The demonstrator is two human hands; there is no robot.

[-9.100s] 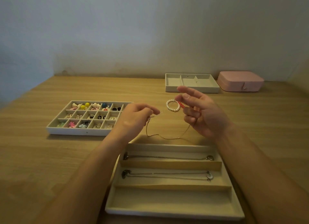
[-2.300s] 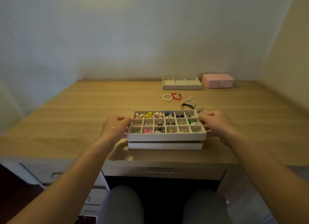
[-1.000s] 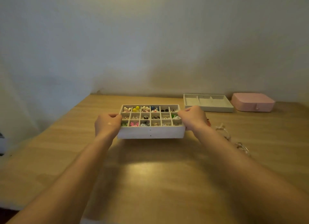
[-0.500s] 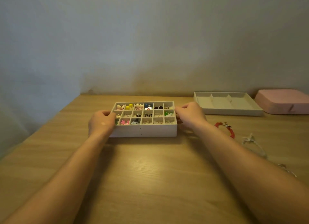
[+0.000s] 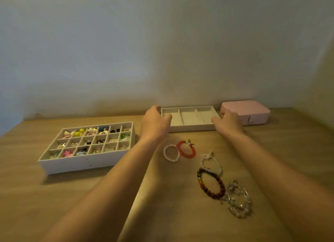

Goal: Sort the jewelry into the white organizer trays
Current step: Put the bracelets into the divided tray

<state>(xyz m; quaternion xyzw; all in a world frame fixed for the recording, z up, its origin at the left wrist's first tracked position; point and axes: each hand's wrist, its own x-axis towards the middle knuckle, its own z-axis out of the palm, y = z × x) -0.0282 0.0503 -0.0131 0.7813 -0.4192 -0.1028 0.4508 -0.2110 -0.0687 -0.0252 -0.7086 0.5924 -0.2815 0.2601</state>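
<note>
At the far edge of the bench [image 5: 27,196], a shallow tray [image 5: 189,128] of three compartments serves as the reference. My left grip [image 5: 155,122] sits at its left end, fingers curled past the far corner and thumb over the left compartment. My right grip [image 5: 227,121] sits at its right end, thumb over the right compartment. Both are curled narrowly about the end walls, but I cannot tell whether either actually clasps the tray. Left of the shallow tray and nearer to me stands the grid tray [image 5: 81,165], its small cells holding coloured pieces. Just right of the shallow tray lies a closed pink box [image 5: 253,115]. In front of the shallow tray, loose on the wood, five bracelets trail toward me: the white bead bracelet [image 5: 170,160] touching the red bracelet [image 5: 189,156], then the pale cord bracelet [image 5: 219,166], the dark bead bracelet [image 5: 221,185] and, nearest me, the clear crystal bracelet [image 5: 235,210].
</note>
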